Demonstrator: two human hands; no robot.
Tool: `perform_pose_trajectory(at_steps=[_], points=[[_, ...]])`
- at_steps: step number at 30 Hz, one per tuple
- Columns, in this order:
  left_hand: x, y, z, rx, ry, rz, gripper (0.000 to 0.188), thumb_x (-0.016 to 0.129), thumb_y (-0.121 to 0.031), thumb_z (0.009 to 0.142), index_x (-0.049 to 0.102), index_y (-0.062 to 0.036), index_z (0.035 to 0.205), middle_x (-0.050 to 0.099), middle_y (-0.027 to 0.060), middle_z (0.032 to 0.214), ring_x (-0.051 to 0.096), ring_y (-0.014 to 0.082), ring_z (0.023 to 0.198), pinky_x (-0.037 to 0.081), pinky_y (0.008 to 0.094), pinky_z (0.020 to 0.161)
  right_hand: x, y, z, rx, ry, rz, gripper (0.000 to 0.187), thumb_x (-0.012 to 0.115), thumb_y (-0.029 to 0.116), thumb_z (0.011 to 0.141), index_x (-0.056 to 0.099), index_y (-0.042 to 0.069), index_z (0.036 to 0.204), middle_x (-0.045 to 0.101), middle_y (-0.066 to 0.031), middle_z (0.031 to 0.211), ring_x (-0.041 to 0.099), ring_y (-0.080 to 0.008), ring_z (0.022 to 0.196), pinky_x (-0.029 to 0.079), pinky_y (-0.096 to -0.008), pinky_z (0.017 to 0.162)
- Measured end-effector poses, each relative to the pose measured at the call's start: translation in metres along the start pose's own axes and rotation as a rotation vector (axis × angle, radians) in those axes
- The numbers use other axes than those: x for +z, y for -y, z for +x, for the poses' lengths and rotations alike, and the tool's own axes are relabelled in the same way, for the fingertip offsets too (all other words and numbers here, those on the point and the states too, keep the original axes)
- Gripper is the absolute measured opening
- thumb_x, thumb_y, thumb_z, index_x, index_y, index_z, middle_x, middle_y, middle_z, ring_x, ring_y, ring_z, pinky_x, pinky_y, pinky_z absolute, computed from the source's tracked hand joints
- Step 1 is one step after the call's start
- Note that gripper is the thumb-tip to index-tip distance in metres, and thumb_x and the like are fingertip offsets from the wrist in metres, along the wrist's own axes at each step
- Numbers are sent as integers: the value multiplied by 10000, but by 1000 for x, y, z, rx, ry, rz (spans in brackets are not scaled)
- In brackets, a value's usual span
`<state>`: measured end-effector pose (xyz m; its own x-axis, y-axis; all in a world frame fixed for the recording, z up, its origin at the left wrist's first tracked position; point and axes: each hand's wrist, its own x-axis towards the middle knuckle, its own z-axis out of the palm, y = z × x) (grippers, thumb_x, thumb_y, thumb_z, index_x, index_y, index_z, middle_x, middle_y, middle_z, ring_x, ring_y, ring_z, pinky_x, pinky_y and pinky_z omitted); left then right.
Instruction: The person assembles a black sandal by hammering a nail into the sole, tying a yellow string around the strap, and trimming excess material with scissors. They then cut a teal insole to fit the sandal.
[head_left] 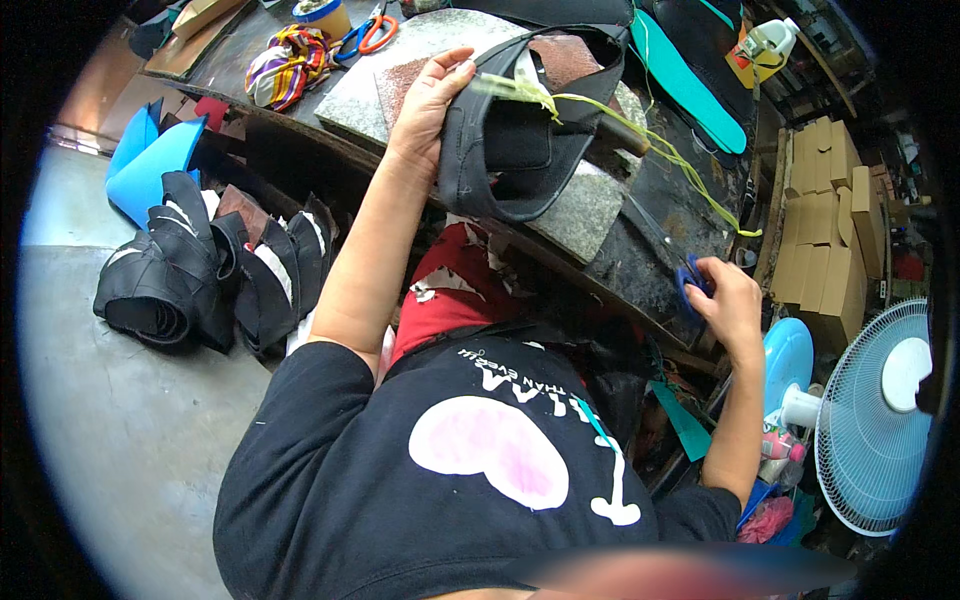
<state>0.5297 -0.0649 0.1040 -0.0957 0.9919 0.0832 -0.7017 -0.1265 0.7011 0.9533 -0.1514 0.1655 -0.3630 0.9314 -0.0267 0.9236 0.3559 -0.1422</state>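
My left hand (430,105) is closed on a black shoe upper (470,150), thumb on its edge, and holds it up over the worktable. A yellow-green cord (690,170) is knotted at the upper's top and trails to the right across the tabletop. At the table's right edge, my right hand (730,300) has its fingers at the blue handles of a pair of scissors (690,285). The scissors' blades point away toward the stone slab (585,215). Part of the slab lies hidden behind the upper.
Orange-and-blue scissors (370,35), a striped cloth (290,68) and a teal insole (690,85) lie on the table. Bundled black uppers (170,275) and a blue sheet (155,160) are at left. Cardboard boxes (820,230) and a fan (875,410) stand at right.
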Motion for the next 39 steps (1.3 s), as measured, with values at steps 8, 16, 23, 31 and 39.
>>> perform_pose_trajectory(at_steps=[8,16,23,31,39], points=[[3,0,-4,7,0,-17,331,655,-83,929,525,-41,1230,663,107,1048,682,151,863,591,273,757,6,36,1,159,405,1420,660,538,676,887,561,55,1112,650,-57,815,616,-133,716,434,-263,657],[5,2,-10,15,55,-47,356,673,-83,916,518,-39,1234,664,110,1047,684,150,862,593,271,761,13,57,41,139,244,1379,731,477,730,885,555,9,983,559,-45,687,567,-132,609,449,-259,562],[3,1,-8,25,21,-65,339,651,-81,930,512,-44,1238,659,104,1029,681,147,859,592,269,758,18,39,61,253,39,1237,559,634,588,886,587,35,952,524,-8,587,505,-80,498,390,-215,453],[11,-2,-17,31,97,-125,350,639,-90,939,501,-38,1256,649,115,1069,682,170,898,597,287,783,3,26,94,154,-156,37,310,750,250,829,712,-16,982,700,-174,799,697,-248,737,525,-326,691],[20,7,-18,55,162,-147,315,597,-87,965,521,-53,1269,659,115,1106,690,178,942,591,291,821,-12,146,108,-599,-449,537,517,722,-98,739,682,149,1191,590,-16,975,532,-81,711,476,-228,597]])
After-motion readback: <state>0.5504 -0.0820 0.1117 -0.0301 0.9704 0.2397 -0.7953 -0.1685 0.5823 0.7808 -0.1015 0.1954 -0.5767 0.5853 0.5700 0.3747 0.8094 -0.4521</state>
